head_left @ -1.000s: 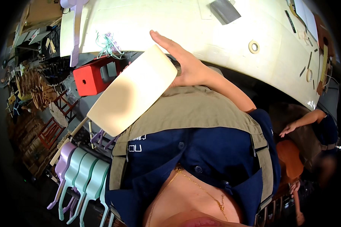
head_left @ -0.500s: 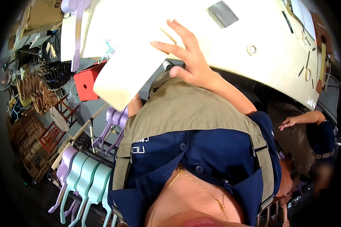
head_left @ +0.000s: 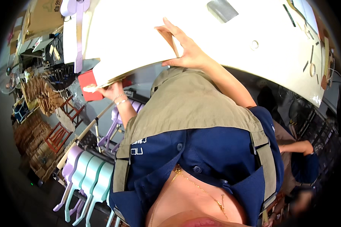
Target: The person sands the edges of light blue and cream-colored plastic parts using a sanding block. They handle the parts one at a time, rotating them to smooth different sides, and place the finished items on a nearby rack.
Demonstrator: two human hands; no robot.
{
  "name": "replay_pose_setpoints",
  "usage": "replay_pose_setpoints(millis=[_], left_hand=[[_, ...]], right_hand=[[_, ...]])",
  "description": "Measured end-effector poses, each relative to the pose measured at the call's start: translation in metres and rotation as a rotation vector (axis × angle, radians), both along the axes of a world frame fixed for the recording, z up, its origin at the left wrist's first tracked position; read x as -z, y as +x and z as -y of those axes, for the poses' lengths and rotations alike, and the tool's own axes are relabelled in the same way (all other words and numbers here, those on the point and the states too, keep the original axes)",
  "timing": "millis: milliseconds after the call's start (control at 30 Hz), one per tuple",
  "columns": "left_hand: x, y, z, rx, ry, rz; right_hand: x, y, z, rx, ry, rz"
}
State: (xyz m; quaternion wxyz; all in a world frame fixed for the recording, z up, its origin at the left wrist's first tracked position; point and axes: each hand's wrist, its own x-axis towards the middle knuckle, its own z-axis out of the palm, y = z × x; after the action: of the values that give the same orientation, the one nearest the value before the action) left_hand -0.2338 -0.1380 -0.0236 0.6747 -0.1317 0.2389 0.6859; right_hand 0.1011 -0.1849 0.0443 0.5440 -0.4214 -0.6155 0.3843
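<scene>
A pale, thin sheet or panel [head_left: 117,62] lies over the near left part of the white worktable, its glare hiding much of the outline. My left hand [head_left: 111,90] is closed at its near left corner; the fingertips are washed out by light. Over the table's near edge is my right hand [head_left: 189,53], fingers spread and stretched out, thumb apart. It holds nothing that I can see, and a brown shadow falls beneath its fingers.
A red stool [head_left: 87,84] stands beside my left hand. Purple and mint ukulele-shaped bodies with necks [head_left: 89,174] hang on a rack at lower left. A purple one [head_left: 78,34] lies on the table, with a grey block [head_left: 222,11] and tape roll [head_left: 255,44]. Another person [head_left: 305,162] works at right.
The pale panel has swung from a steep tilt down toward the tabletop. My left hand has come into view at its corner. My right hand has shifted slightly, its fingers still spread.
</scene>
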Motion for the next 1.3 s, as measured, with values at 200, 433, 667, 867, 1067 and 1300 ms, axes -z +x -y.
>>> replay_pose_setpoints(millis=[200, 433, 667, 867, 1067, 1300], left_hand=[[0.02, 0.012, -0.004, 0.283, -0.23, -0.42], [0.029, 0.026, 0.014, 0.333, -0.28, -0.432], [0.034, 0.029, 0.016, 0.32, -0.269, -0.453], [0.036, 0.03, 0.017, 0.324, -0.263, -0.46], [0.036, 0.028, 0.019, 0.324, -0.258, -0.478], [0.028, 0.016, 0.025, 0.3, -0.248, -0.55]], right_hand=[[-0.006, -0.009, 0.003, -0.122, 0.059, 0.099], [-0.004, -0.003, 0.01, -0.154, 0.05, 0.12], [0.009, 0.003, 0.014, -0.122, 0.014, 0.143], [0.01, 0.004, 0.014, -0.107, 0.024, 0.155], [0.011, 0.008, 0.017, -0.1, 0.044, 0.222], [0.017, 0.005, 0.022, -0.088, -0.053, 0.217]])
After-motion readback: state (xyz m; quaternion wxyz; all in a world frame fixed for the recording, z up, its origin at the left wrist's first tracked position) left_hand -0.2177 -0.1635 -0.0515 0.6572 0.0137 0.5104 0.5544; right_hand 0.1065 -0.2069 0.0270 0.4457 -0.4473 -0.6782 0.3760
